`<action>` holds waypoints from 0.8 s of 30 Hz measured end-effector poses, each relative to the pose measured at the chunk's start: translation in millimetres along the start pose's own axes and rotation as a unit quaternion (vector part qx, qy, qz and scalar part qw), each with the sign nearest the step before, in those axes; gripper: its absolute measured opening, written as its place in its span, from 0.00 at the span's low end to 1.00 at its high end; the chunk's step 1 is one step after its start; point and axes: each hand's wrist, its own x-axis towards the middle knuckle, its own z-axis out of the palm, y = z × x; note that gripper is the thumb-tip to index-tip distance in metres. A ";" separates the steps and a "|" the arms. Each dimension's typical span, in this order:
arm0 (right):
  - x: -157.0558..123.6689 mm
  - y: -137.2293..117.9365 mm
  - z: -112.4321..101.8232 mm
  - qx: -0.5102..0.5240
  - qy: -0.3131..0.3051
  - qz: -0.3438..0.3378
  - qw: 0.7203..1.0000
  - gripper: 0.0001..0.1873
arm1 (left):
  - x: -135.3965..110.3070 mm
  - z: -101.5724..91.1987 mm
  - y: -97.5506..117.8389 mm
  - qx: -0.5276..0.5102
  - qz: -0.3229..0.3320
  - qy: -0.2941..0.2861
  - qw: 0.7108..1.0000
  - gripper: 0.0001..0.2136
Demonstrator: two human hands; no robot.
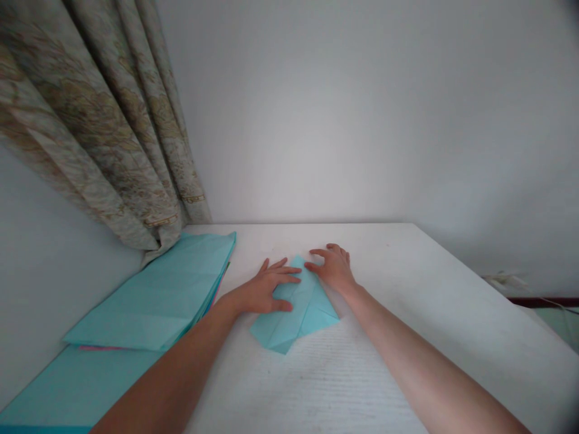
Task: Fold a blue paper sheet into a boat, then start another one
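A small light-blue sheet of paper, partly folded with creases showing, lies on the white table. My left hand rests flat on the paper's left half, fingers stretched out and pointing right. My right hand sits at the paper's top right corner, fingers spread and curved, fingertips pressing the upper edge. Neither hand holds anything off the table.
A stack of larger blue paper sheets, with pink edges peeking out, lies along the table's left side. A patterned curtain hangs at the back left. A plain wall stands behind; cables lie beyond the table's right edge.
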 end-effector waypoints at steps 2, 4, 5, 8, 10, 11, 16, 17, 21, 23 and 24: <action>1.2 1.2 0.5 0.004 0.002 -0.005 1.000 0.20 | -0.2 -0.1 0.1 -0.003 0.003 -0.001 1.000 0.30; 2.2 2.2 0.3 0.006 0.006 -0.010 1.000 0.18 | -0.3 -0.2 -0.1 -0.006 0.007 -0.003 1.000 0.29; 2.5 2.6 0.1 0.006 0.008 -0.012 1.000 0.18 | -0.4 -0.2 -0.3 -0.007 0.009 -0.003 1.000 0.29; 3.2 3.0 -1.2 0.002 0.009 -0.014 1.000 0.17 | -0.5 -0.3 -0.6 -0.009 0.009 -0.005 1.000 0.29; 3.4 2.9 -1.9 -0.002 0.008 -0.015 1.000 0.16 | -0.5 -0.4 -0.6 -0.011 0.008 -0.005 1.000 0.28; 3.4 2.8 -2.2 -0.003 0.007 -0.016 1.000 0.17 | -0.6 -0.5 -0.5 -0.012 0.008 -0.005 1.000 0.28; 2.8 2.8 -1.9 0.000 0.007 -0.017 1.000 0.18 | -0.5 -0.9 0.6 -0.007 0.011 -0.009 1.000 0.28; 2.8 3.0 -1.5 0.002 0.007 -0.015 1.000 0.18 | -0.4 -1.0 0.9 -0.004 0.010 -0.010 1.000 0.28; 3.9 4.3 0.2 0.010 0.001 -0.009 1.000 0.18 | -0.2 -1.2 2.0 0.004 0.009 -0.014 1.000 0.28; 5.0 5.2 0.8 0.011 -0.008 -0.007 1.000 0.19 | -0.2 -1.2 2.2 0.006 0.007 -0.014 1.000 0.27; 5.5 5.8 0.9 0.011 -0.015 -0.007 1.000 0.19 | -0.2 -1.2 2.3 0.006 0.006 -0.014 1.000 0.27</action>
